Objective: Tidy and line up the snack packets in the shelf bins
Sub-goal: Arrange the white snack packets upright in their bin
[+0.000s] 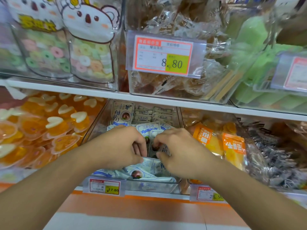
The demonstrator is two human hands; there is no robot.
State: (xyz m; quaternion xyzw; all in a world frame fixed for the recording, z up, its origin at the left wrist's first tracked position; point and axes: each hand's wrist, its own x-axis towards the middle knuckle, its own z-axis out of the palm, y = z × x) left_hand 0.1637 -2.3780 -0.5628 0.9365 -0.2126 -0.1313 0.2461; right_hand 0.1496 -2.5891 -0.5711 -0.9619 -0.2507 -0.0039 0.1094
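Head camera shows the left hand [123,145] and the right hand [176,146] close together inside the clear middle bin [98,128] of the lower shelf, both with curled fingers pinching the top edge of a white-and-blue snack packet [149,165] near the front wall of the bin. More white packets [149,113] of the same kind stand in rows toward the back wall of this bin, and a price tag [104,187] hangs on its front edge. Orange jelly cups [41,128] fill the bin to the left, and orange-labelled packets [216,141] fill the bin to the right.
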